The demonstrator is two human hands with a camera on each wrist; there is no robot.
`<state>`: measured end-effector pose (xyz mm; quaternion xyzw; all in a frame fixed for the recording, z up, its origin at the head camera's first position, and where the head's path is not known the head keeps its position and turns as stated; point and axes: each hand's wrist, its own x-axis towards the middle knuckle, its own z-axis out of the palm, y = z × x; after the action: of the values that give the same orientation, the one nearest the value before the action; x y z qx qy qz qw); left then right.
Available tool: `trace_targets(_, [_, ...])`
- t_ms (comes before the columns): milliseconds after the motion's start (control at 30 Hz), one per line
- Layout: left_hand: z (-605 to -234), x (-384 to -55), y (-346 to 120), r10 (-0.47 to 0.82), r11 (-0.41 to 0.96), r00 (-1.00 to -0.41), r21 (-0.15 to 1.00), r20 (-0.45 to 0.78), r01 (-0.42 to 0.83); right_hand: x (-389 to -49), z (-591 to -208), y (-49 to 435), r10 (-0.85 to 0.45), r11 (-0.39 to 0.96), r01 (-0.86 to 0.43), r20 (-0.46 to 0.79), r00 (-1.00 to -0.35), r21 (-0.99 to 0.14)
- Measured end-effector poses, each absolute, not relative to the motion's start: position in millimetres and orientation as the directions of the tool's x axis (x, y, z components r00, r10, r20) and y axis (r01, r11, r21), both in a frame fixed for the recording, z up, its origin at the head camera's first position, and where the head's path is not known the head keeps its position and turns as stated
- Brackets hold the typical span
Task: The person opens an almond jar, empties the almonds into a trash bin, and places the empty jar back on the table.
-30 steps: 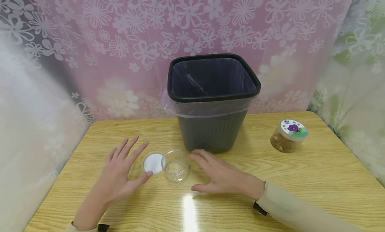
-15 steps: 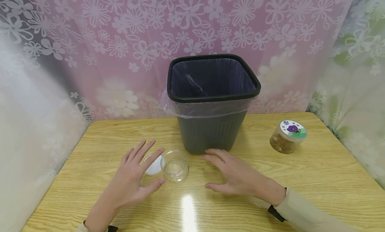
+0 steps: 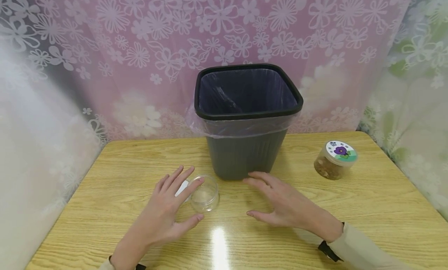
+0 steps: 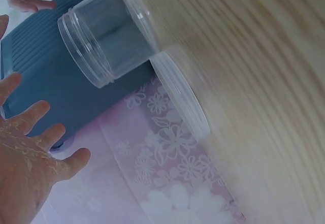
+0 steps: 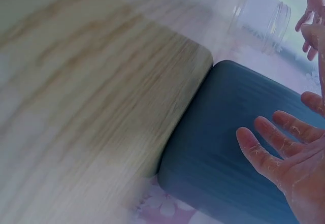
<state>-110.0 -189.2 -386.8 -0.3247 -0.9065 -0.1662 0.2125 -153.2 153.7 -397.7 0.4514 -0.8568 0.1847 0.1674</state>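
Observation:
A clear, lidless plastic jar [image 3: 206, 198] stands upright on the table, its threaded mouth uppermost. Just left of it lies a round lid with a white top [image 3: 181, 188], partly covered by my left hand [image 3: 166, 211] in the head view. The left wrist view shows that lid [image 4: 180, 96] flat against the wood, right beside the jar [image 4: 114, 36]. My left hand hovers over the lid and the jar's left side, fingers spread, holding nothing. To the right of the jar, my right hand [image 3: 283, 202] is held above the table with spread fingers and nothing in its grasp.
Behind the jar stands a tall dark grey trash bin [image 3: 245, 153], lined with a clear bag. At the right of the table sits a closed tub [image 3: 334, 161] with brown contents and a purple-flower label. A floral curtain [image 3: 154, 68] hangs behind the table.
My left hand has moved right, from beside the lid to over it and close to the jar. My right hand has drawn away from the jar to the right. The jar stays put.

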Motion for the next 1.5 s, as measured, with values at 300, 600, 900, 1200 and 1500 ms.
trace_targets(300, [-390,-113,-180,0.546,0.713,-0.67,0.141,0.503,0.686,-154,-399,167,-0.685,0.558,-0.818,0.479,-0.548,-0.138])
trace_targets(600, [-393,-113,-170,0.57,0.694,-0.663,0.146,0.485,0.705,-155,-398,181,-0.668,0.587,-0.805,0.51,-0.542,-0.087])
trace_targets(900, [-394,-113,-159,0.593,0.68,-0.664,0.157,0.456,0.716,-153,-399,197,-0.656,0.627,-0.776,0.496,-0.569,-0.061])
trace_targets(1200, [-392,-118,-147,0.618,0.66,-0.641,0.141,0.456,0.738,-158,-402,213,-0.629,0.646,-0.76,0.513,-0.585,-0.075])
trace_targets(1500, [-393,-119,-138,0.631,0.673,-0.659,0.133,0.411,0.728,-162,-403,230,-0.58,0.708,-0.703,0.509,-0.636,-0.071])
